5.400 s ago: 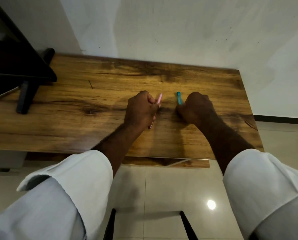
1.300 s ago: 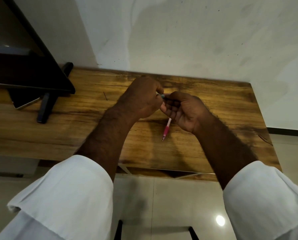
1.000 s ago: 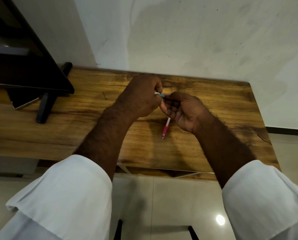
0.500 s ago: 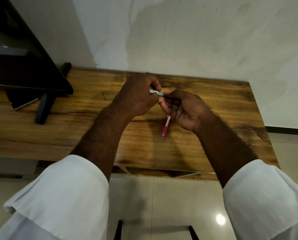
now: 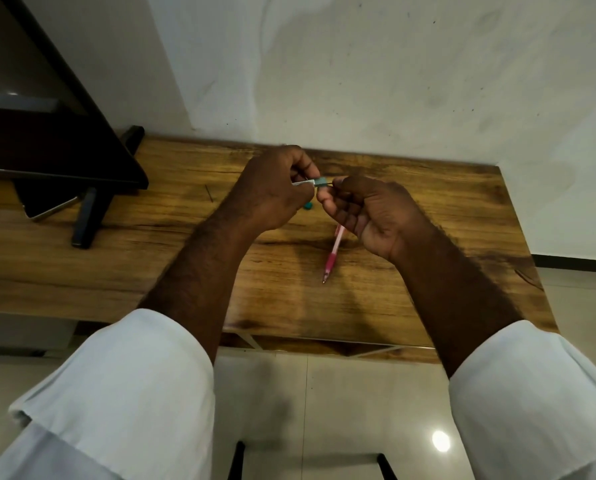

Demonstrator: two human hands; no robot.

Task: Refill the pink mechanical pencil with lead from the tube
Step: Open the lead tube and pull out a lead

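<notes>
My left hand (image 5: 272, 188) grips the lead tube (image 5: 315, 182), held level above the wooden table (image 5: 116, 271), its teal open end facing right. A thin dark lead (image 5: 330, 183) sticks out of that end, and the thumb and forefinger of my right hand (image 5: 369, 213) pinch it. The pink mechanical pencil (image 5: 333, 256) hangs from the lower fingers of my right hand, tip pointing down toward the table. A small teal cap (image 5: 308, 205) lies on the table under my left hand.
A dark monitor (image 5: 47, 143) on a black stand (image 5: 88, 220) fills the table's left end, with a phone (image 5: 50, 209) lying under it. A thin dark sliver (image 5: 209, 192) lies on the wood. The wall runs behind; the table's right edge is near.
My hands have drawn slightly apart, and a lead now shows between the tube's end and my right fingertips. The teal cap has come into view under my left hand.
</notes>
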